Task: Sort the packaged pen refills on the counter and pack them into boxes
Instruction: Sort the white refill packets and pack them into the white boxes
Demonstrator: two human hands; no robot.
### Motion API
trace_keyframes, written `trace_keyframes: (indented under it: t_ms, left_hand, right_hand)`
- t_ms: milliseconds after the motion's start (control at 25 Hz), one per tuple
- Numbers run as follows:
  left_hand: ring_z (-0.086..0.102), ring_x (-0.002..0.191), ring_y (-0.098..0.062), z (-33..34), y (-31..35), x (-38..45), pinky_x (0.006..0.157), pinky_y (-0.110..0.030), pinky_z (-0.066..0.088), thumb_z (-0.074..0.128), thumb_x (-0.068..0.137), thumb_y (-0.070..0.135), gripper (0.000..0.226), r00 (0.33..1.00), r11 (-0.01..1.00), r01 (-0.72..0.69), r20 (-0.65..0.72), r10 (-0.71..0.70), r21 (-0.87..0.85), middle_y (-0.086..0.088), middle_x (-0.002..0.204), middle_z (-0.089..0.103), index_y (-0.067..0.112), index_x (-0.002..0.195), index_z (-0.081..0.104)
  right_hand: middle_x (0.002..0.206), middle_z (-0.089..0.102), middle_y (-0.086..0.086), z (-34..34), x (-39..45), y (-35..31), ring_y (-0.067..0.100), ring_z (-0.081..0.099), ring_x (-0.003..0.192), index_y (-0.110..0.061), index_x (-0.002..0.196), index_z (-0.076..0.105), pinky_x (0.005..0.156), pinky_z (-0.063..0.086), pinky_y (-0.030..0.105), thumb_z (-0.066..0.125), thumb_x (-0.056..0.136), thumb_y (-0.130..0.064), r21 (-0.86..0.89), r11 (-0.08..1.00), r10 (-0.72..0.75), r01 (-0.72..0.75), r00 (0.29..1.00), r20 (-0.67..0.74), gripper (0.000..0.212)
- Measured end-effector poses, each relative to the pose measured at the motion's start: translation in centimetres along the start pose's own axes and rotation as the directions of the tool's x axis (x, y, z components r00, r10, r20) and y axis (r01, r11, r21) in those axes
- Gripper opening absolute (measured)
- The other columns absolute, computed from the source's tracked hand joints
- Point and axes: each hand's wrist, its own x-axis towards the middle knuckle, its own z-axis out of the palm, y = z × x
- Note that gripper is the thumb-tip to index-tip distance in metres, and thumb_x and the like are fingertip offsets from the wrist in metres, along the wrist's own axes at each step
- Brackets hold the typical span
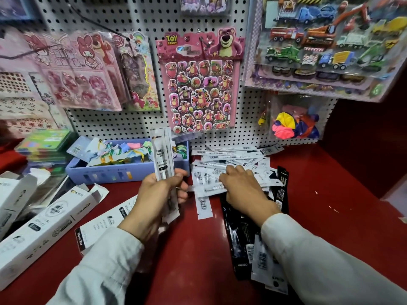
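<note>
The right hand (240,186) hides its fingers among the white refill packets (229,164).

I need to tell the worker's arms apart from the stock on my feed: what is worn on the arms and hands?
Both arms wear long, loose white sleeves, left sleeve and right sleeve, plain with soft folds, each ending at the wrist. The left hand and right hand are bare: no gloves, rings or watch show.

A white wall board (136,18) full of little holes stood at the back. Sticker sheets (201,84) hung on it. The counter (330,194) was red, and so was the side wall (370,139)
</note>
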Motion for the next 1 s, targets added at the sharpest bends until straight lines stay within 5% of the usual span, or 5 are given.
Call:
trace_keyframes:
  t_ms: [320,480,720,880,1000]
  left_hand:
    - [0.041,0.035,-0.013,-1.4,1.5,0.0,0.038,-0.019,0.037,0.074,0.084,0.029,0.022,0.996,0.978,-0.009,0.090,-0.010,0.209,-0.001,0.048,0.052,0.010,0.078,0.063]
    - [0.073,0.085,-0.022,-0.1,0.3,-2.3,0.071,-0.029,0.058,0.083,0.075,0.018,0.023,0.887,0.961,0.029,0.437,-0.151,0.275,-0.009,0.092,0.076,0.014,0.096,0.074]
    - [0.073,0.085,-0.032,0.2,-0.2,-1.7,0.069,-0.035,0.059,0.074,0.076,-0.004,0.021,0.920,0.970,0.163,0.326,-0.216,0.183,-0.020,0.098,0.075,0.010,0.092,0.077]
    - [0.072,0.076,-0.018,1.3,-0.6,-1.9,0.063,-0.026,0.057,0.074,0.073,-0.011,0.027,0.947,0.997,0.014,0.318,-0.040,0.082,-0.010,0.091,0.077,0.009,0.091,0.076]
    - [0.070,0.072,-0.003,2.0,-1.1,-1.5,0.062,-0.016,0.052,0.073,0.064,-0.023,0.048,0.938,0.970,-0.222,0.293,0.184,0.102,0.006,0.080,0.077,0.010,0.097,0.067]
  right_hand:
    - [0.091,0.063,0.005,-3.5,-2.1,0.3,0.030,0.059,0.105,-0.012,0.089,0.063,0.119,0.023,0.052,0.043,0.072,0.012,-0.171,0.941,-0.339,0.293,0.790,-0.511,0.036]
    - [0.080,0.067,0.003,-3.1,-2.4,-3.6,0.028,0.067,0.098,-0.015,0.076,0.066,0.109,0.037,0.058,0.055,0.085,-0.003,-0.285,0.875,-0.479,0.393,0.606,-0.635,0.019]
    - [0.156,0.034,0.003,-3.4,-2.5,-4.5,0.023,0.026,0.146,-0.022,0.148,0.033,0.122,0.013,0.043,0.040,0.074,0.002,0.318,0.945,0.133,0.078,0.796,-0.590,0.078]
    - [0.139,0.055,0.019,-5.2,-3.4,-5.2,0.037,0.054,0.125,-0.016,0.140,0.045,0.094,0.043,0.043,0.049,0.062,0.002,0.950,-0.306,0.108,-0.066,0.989,0.104,0.081]
    - [0.099,0.075,0.012,-5.2,-4.0,-6.1,0.027,0.068,0.094,-0.010,0.106,0.065,0.080,0.053,0.033,0.058,0.062,0.001,0.962,-0.271,-0.024,-0.023,1.000,0.018,0.046]
